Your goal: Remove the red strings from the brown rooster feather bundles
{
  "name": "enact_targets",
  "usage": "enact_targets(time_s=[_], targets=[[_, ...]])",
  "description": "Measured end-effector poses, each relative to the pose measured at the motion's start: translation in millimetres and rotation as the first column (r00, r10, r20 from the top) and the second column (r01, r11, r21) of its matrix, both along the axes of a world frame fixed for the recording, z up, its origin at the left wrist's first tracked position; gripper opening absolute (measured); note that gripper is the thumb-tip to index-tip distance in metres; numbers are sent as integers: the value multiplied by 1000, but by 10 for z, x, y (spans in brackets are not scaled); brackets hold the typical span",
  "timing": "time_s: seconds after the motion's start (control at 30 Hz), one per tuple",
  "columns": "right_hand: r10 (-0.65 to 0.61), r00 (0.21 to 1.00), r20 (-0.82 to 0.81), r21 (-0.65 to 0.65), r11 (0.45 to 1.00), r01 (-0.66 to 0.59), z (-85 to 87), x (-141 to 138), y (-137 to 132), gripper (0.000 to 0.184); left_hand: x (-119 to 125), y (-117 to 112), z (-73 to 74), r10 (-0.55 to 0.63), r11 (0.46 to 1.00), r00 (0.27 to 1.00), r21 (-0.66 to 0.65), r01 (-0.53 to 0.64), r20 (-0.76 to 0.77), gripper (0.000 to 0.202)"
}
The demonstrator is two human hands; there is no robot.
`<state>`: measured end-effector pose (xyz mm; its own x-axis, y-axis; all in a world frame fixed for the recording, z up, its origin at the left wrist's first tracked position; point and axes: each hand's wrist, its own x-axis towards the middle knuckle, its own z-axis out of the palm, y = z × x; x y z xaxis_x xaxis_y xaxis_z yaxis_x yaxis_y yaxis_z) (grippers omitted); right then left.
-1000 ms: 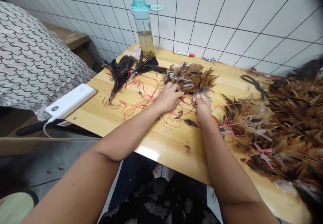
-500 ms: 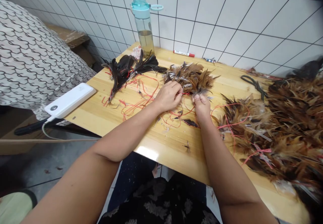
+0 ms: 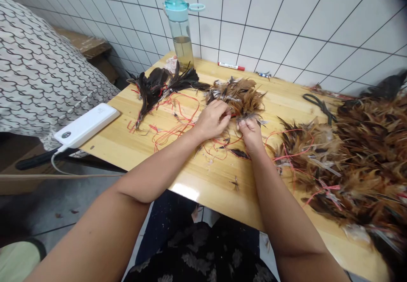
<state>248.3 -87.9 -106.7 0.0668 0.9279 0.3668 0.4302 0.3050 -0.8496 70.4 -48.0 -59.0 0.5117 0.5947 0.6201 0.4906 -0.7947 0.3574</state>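
Note:
On the wooden table, my right hand (image 3: pixel 251 133) pinches the base of a bunch of brown feathers (image 3: pixel 244 95) between thumb and fingers. My left hand (image 3: pixel 213 119) is just left of it, its fingers curled closed at the bunch's near edge. A bit of red string shows at the left fingertips; the rest of that grip is hidden. Loose loops of red string (image 3: pixel 174 131) lie under and left of my left wrist. Black feathers (image 3: pixel 152 87) tied with red string rest farther left.
A large pile of brown feathers (image 3: pixel 375 146) covers the table's right side. A water bottle (image 3: pixel 182 40) stands at the back by the tiled wall, near a red-capped marker (image 3: pixel 231 66). A white power bank (image 3: pixel 87 125) with a cable sits at the left edge. A dark cord (image 3: pixel 319 107) lies at right.
My right hand has shifted slightly left, toward my left hand, and the bunch's right feathers have drawn in with it. My left fingers have moved a little.

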Motion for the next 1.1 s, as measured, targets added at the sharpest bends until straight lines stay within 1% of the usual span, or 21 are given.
enact_targets(time_s=[0.2, 0.27, 0.33, 0.4, 0.47, 0.53, 0.6, 0.63, 0.7, 0.77, 0.83, 0.93, 1.03, 1.1], targets=[[23, 982, -185, -79, 996, -39, 30, -47, 1, 47, -30, 24, -15, 17, 999, 1000, -34, -17, -23, 10], [-10, 981, -196, -100, 995, -10, 30, -49, 7, 44, -32, 28, -26, 32, 998, 999, -54, -34, -36, 10], [-58, 984, -168, -108, 993, 39, 38, -38, 12, 40, -34, 30, -31, 50, 996, 997, -70, -54, -59, 11], [-116, 989, -89, -106, 989, 107, 54, -20, 13, 36, -36, 28, -30, 68, 994, 993, -77, -76, -101, 13], [-184, 981, 55, -87, 978, 189, 75, -4, 10, 32, -34, 15, -20, 89, 992, 984, -77, -102, -155, 15], [-248, 945, 215, -51, 963, 264, 103, -3, -7, 28, -23, -18, -2, 95, 990, 973, -83, -115, -210, 16], [-289, 890, 351, -29, 947, 319, 140, -22, -40, 22, 0, -75, 23, 63, 989, 960, -114, -98, -272, 16], [-298, 864, 407, -38, 939, 342, 164, -38, -63, 22, 17, -111, 37, 39, 987, 953, -136, -84, -302, 17], [-281, 813, 510, -97, 921, 378, 221, -80, -111, 24, 58, -192, 67, -3, 984, 937, -169, -60, -349, 17], [-236, 759, 607, -158, 900, 406, 281, -124, -156, 27, 98, -267, 95, -16, 987, 924, -155, -47, -382, 19], [-183, 698, 692, -183, 891, 415, 333, -163, -190, 30, 123, -319, 121, -5, 997, 910, -75, -28, -415, 21], [-108, 603, 790, -170, 907, 385, 374, -201, -221, 34, 115, -327, 154, 30, 996, 898, 86, 9, -440, 21], [-41, 538, 842, -145, 943, 300, 376, -218, -237, 33, 64, -249, 173, 41, 983, 903, 181, 41, -429, 19], [-4, 513, 858, -127, 967, 219, 367, -225, -240, 33, 22, -166, 172, 24, 979, 911, 196, 62, -411, 18]])
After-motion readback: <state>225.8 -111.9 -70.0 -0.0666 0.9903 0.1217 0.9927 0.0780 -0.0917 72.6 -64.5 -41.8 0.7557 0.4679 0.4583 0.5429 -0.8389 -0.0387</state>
